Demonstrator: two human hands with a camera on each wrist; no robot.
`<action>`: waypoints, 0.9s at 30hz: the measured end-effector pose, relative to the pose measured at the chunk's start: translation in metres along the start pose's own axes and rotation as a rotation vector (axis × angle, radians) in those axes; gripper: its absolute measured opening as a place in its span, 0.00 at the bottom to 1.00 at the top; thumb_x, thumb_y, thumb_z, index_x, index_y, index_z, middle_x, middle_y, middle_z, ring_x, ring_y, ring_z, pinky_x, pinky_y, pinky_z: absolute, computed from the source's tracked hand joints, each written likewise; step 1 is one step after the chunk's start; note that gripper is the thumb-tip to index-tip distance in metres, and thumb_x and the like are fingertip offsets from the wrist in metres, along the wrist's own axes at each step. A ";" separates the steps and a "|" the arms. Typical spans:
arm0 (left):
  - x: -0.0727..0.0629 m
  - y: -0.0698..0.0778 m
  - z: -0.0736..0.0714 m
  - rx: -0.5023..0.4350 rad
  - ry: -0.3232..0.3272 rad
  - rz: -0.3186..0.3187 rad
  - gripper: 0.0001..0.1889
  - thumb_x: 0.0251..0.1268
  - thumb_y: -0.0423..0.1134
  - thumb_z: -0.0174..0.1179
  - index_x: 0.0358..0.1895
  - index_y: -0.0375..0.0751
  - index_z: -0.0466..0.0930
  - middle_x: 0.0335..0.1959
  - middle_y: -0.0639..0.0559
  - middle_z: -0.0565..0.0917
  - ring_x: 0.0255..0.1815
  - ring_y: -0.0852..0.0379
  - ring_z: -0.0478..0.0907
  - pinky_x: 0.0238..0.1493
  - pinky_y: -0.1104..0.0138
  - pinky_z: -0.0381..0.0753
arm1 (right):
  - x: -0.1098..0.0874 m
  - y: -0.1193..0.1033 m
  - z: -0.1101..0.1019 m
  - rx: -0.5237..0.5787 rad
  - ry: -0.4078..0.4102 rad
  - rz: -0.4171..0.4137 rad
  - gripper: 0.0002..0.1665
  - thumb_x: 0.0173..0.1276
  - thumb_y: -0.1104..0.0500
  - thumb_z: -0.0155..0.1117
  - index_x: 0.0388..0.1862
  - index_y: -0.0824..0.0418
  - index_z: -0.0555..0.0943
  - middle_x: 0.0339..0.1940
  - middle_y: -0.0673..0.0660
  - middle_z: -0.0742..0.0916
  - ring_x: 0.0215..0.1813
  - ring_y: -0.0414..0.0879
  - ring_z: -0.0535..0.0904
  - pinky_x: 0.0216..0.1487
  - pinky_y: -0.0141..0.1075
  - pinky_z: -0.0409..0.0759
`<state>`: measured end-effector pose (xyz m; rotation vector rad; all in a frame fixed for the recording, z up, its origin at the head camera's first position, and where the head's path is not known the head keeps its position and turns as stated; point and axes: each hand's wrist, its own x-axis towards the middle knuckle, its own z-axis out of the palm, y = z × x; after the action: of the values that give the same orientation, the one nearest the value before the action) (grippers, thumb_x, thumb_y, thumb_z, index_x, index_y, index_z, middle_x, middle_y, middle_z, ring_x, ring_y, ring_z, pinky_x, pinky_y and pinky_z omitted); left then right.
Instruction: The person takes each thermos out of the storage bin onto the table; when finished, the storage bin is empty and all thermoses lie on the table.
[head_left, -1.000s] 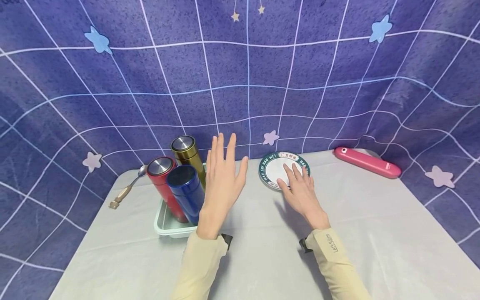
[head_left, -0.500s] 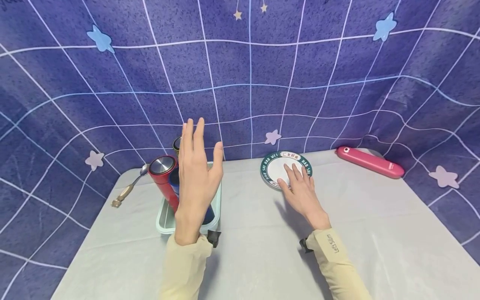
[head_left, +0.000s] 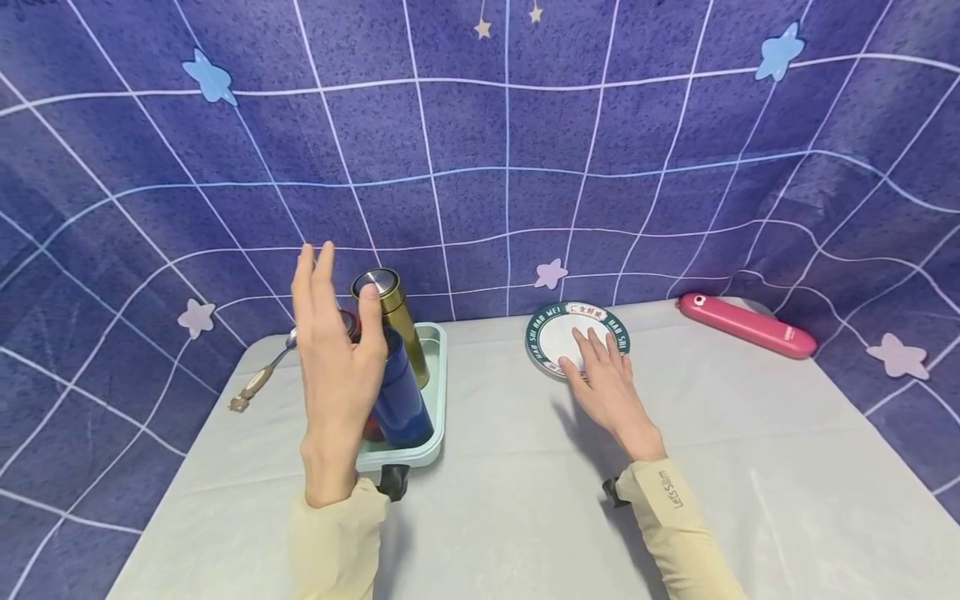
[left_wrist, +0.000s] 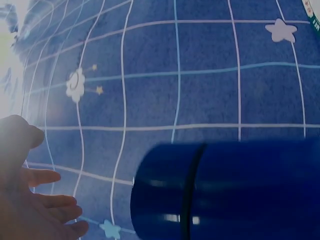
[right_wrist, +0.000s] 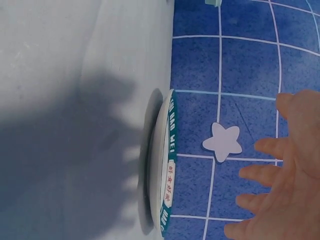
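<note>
My left hand (head_left: 333, 383) is raised with fingers extended, holding nothing. It is in front of a red flask (head_left: 372, 431), mostly hidden, and beside a blue flask (head_left: 405, 400). A gold flask (head_left: 401, 321) stands behind them; all three are in a mint-green tray (head_left: 437, 350). In the left wrist view the blue flask (left_wrist: 240, 195) lies to the right of the hand (left_wrist: 35, 210), apart from it. My right hand (head_left: 609, 396) hovers with spread fingers over a white plate (head_left: 555, 337) with a green lettered rim. The right wrist view shows a gap between hand (right_wrist: 285, 185) and plate (right_wrist: 167, 170).
A spoon (head_left: 258, 379) with an ornate handle lies left of the tray, its bowl partly covered by the left hand. At the back right lies a long pink case-like object (head_left: 746, 327) with an eye. A blue-purple gridded curtain (head_left: 480, 200) borders the grey-white tabletop (head_left: 517, 500).
My left hand has moved left across the tray, uncovering the gold and blue flasks and covering the red one. The right hand has stayed over the plate. The head view has shifted slightly.
</note>
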<state>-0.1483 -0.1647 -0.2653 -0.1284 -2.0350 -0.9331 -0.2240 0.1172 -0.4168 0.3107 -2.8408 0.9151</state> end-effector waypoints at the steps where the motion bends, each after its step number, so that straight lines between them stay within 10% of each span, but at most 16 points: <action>1: 0.000 -0.002 -0.003 0.002 0.009 -0.008 0.28 0.74 0.43 0.50 0.74 0.40 0.61 0.77 0.43 0.57 0.77 0.51 0.52 0.79 0.53 0.58 | 0.000 0.000 0.000 0.001 -0.002 -0.001 0.36 0.78 0.44 0.43 0.78 0.59 0.55 0.78 0.68 0.58 0.79 0.66 0.40 0.76 0.69 0.39; 21: -0.013 -0.045 -0.041 0.034 0.099 -0.178 0.26 0.74 0.44 0.51 0.72 0.43 0.64 0.75 0.49 0.61 0.76 0.57 0.55 0.79 0.61 0.56 | 0.001 0.000 0.002 0.034 -0.015 -0.017 0.39 0.79 0.44 0.43 0.78 0.65 0.51 0.77 0.70 0.58 0.78 0.68 0.42 0.77 0.68 0.38; 27: -0.021 -0.060 -0.046 0.037 0.070 -0.257 0.27 0.74 0.44 0.50 0.73 0.40 0.63 0.75 0.47 0.62 0.75 0.55 0.57 0.72 0.51 0.69 | 0.000 0.004 0.002 0.045 -0.016 -0.012 0.40 0.79 0.43 0.42 0.78 0.65 0.51 0.77 0.70 0.58 0.78 0.69 0.42 0.77 0.68 0.39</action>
<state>-0.1287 -0.2329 -0.2991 0.1883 -2.0333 -1.0413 -0.2249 0.1192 -0.4206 0.3410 -2.8332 0.9793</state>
